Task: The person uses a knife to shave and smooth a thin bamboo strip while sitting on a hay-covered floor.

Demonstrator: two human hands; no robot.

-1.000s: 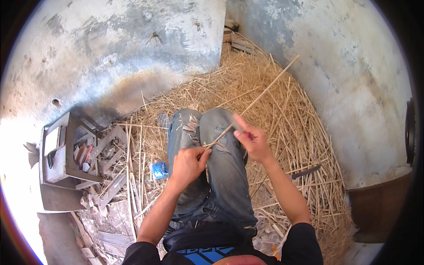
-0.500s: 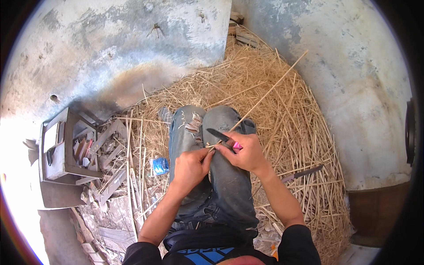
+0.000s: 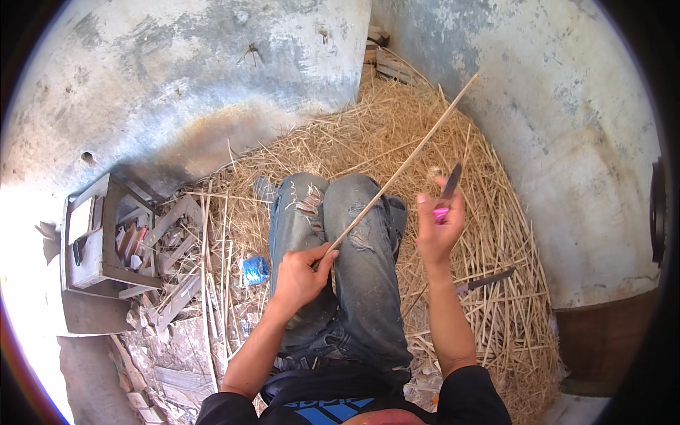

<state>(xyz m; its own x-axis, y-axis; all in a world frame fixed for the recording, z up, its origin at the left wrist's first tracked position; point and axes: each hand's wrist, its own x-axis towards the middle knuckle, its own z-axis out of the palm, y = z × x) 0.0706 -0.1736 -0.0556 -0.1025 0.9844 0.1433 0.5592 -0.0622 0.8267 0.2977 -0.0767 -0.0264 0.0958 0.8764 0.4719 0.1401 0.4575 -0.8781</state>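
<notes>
My left hand (image 3: 303,278) is closed around the lower end of a long thin wooden strip (image 3: 404,163), just above my lap. From there the strip slants up and away to the right, past my knees. Off to the right, apart from the strip, my right hand (image 3: 440,230) is raised over the straw with a small dark-bladed knife (image 3: 451,182) in its grip. The blade points upward, and something pink (image 3: 440,213) shows between the fingers. My torn jeans (image 3: 365,283) lie under both hands.
Shavings and thin strips (image 3: 489,219) cover the floor ahead and to the right. A second blade (image 3: 489,280) lies on them. A blue bundle (image 3: 256,270) sits left of my knee. Further left stands a wooden stool-like frame (image 3: 106,241) holding odds and ends. Worn walls (image 3: 567,127) close in ahead.
My right hand has moved away from the left, up and to the right, taking the knife with it. The left hand has stayed nearly in place, still holding the strip.
</notes>
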